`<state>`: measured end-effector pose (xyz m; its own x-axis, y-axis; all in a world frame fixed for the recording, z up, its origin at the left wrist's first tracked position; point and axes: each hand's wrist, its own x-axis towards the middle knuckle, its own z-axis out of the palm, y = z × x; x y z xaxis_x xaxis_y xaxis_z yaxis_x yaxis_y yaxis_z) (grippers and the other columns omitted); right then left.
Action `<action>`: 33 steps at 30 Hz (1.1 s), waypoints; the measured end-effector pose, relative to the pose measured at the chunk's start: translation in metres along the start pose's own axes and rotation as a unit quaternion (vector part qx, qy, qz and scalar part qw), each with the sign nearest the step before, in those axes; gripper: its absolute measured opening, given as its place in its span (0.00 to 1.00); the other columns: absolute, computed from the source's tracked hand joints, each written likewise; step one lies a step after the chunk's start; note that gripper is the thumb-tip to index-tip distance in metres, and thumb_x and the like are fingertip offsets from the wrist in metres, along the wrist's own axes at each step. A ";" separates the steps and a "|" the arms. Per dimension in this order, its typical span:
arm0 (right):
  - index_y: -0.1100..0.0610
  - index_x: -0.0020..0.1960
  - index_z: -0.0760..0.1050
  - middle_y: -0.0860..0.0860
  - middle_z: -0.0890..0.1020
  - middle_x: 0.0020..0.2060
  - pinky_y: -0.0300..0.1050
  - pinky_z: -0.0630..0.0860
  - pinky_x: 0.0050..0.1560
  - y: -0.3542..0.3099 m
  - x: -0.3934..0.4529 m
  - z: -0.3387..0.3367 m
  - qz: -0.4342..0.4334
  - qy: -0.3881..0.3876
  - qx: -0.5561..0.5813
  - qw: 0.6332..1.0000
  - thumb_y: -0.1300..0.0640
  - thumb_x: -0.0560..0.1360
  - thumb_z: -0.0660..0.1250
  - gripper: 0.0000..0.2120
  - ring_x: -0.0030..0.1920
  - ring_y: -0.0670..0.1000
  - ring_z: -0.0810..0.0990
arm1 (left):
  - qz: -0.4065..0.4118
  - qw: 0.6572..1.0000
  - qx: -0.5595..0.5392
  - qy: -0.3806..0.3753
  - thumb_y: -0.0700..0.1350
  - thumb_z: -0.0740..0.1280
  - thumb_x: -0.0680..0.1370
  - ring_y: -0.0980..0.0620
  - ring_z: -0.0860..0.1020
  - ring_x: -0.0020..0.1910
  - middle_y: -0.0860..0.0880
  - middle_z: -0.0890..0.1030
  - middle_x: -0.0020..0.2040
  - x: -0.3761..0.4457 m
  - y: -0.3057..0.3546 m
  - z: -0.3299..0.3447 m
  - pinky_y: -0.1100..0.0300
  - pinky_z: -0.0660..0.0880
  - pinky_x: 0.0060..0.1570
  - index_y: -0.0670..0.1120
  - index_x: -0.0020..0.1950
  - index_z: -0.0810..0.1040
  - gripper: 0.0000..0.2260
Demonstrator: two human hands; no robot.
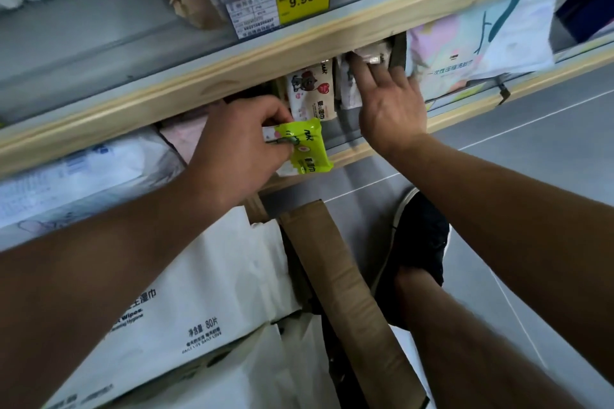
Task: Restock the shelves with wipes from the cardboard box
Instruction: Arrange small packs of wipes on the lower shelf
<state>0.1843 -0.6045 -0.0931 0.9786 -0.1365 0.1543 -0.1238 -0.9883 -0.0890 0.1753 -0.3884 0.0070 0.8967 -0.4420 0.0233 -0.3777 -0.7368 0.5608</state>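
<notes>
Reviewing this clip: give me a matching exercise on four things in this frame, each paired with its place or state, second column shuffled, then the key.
Column 1
1. left hand
2. right hand
3. green wipes pack
4. cardboard box flap

Column 2
A. on the floor side, below the shelf, beside a black shoe
B. fingers extended, reaching among packs standing on the shelf
C. pinched at its edge, in front of the shelf lip
D. curled in a grip on a small pack

Pairs: 1-D, 2-B, 3-C, 4-A
</notes>
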 end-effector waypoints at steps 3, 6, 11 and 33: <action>0.51 0.77 0.54 0.55 0.66 0.71 0.56 0.65 0.68 0.005 -0.006 0.008 0.023 -0.047 0.038 0.998 0.59 0.71 0.63 0.37 0.67 0.61 0.67 | -0.003 1.000 0.000 0.000 0.39 0.73 0.68 0.69 0.74 0.35 0.62 0.75 0.35 0.000 -0.001 0.001 0.78 0.64 0.36 0.50 0.44 0.80 0.09; 0.53 0.77 0.55 0.55 0.63 0.72 0.56 0.65 0.68 0.009 -0.006 0.011 0.023 -0.071 0.048 0.996 0.54 0.72 0.63 0.35 0.68 0.62 0.66 | -0.007 1.000 -0.001 -0.005 0.39 0.73 0.68 0.68 0.73 0.35 0.62 0.75 0.36 0.000 -0.001 0.002 0.77 0.64 0.35 0.51 0.44 0.79 0.09; 0.53 0.76 0.56 0.55 0.60 0.74 0.56 0.64 0.68 0.005 -0.007 0.011 0.032 -0.082 0.046 0.995 0.50 0.74 0.61 0.33 0.69 0.62 0.64 | -0.016 1.000 0.007 -0.004 0.39 0.73 0.69 0.65 0.73 0.35 0.59 0.77 0.38 0.001 -0.002 0.003 0.77 0.64 0.35 0.50 0.45 0.80 0.08; 0.56 0.77 0.55 0.56 0.60 0.75 0.53 0.57 0.75 0.017 -0.048 -0.009 0.025 -0.075 0.081 0.994 0.52 0.72 0.65 0.36 0.75 0.59 0.55 | -0.068 0.983 0.092 0.141 0.40 0.68 0.74 0.44 0.78 0.54 0.45 0.82 0.53 0.028 0.024 0.069 0.55 0.70 0.51 0.46 0.56 0.78 0.11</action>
<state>0.1332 -0.6157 -0.0929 0.9869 -0.1610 -0.0007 -0.1560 -0.9553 -0.2512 0.1759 -0.4537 -0.0356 0.9602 -0.1933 0.2015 -0.2626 -0.8706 0.4161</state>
